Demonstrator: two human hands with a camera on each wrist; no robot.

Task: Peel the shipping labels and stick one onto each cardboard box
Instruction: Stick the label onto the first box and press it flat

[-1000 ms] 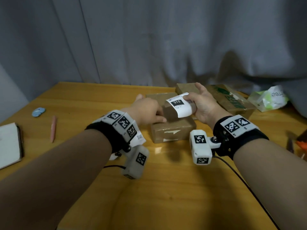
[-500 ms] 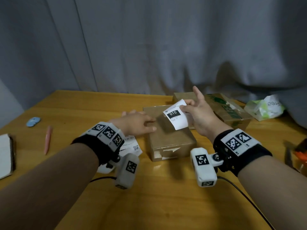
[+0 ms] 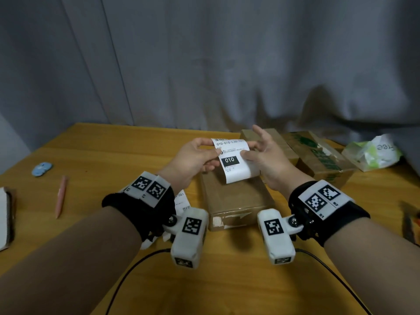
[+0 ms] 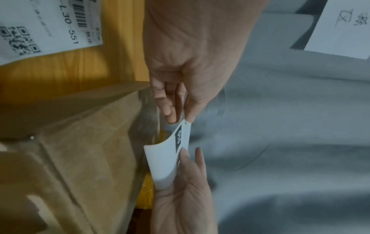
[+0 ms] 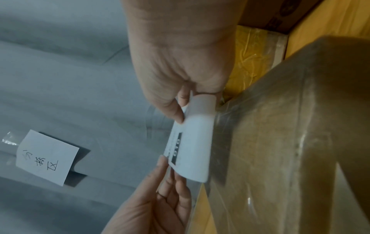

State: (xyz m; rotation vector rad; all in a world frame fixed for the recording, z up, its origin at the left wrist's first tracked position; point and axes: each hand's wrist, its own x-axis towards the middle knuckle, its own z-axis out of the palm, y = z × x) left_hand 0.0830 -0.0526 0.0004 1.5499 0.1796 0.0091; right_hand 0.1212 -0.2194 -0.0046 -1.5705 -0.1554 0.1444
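A white shipping label (image 3: 233,161) marked "010" hangs above a taped brown cardboard box (image 3: 238,198) at the table's middle. My left hand (image 3: 193,159) pinches the label's left edge between thumb and fingers. My right hand (image 3: 266,155) pinches its right edge with thumb and forefinger while the other fingers spread out. The left wrist view shows the label (image 4: 172,156) curling between both hands, and the right wrist view shows the label (image 5: 194,142) beside the box (image 5: 280,142). Another label (image 3: 183,202) lies on the table under my left wrist, seen closer as a label (image 4: 40,28) with a barcode.
Two more cardboard boxes (image 3: 268,137) (image 3: 322,160) stand behind and to the right. A green-white plastic bag (image 3: 372,153) lies at far right. A pink pen (image 3: 61,196), blue discs (image 3: 42,168) and a notebook (image 3: 5,219) lie left. A grey curtain (image 3: 204,60) hangs behind.
My left hand left the box and rose to take the label's left edge. The label, held by the right hand alone before, is now stretched between both hands above the box.
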